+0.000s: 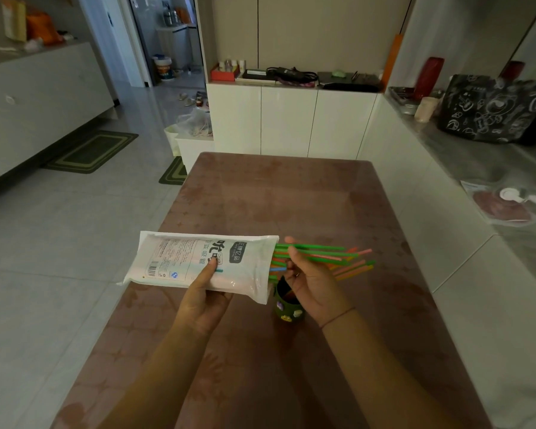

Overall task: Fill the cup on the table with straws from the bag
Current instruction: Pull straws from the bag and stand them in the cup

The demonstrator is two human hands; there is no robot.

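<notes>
The white straw bag (pixel 198 261) is clamped in the left hand (pixel 203 294) above the table (pixel 291 193). Coloured straws (pixel 322 258) are gripped by the right hand (pixel 310 280), half drawn out. Next, they should be tipped into the green cup (pixel 287 306) below

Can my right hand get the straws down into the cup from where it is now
Probably yes. The right hand grips the straws directly above the cup, whose mouth looks unobstructed.

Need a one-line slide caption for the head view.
Left hand holds bag; right hand grips straws above cup.
</notes>
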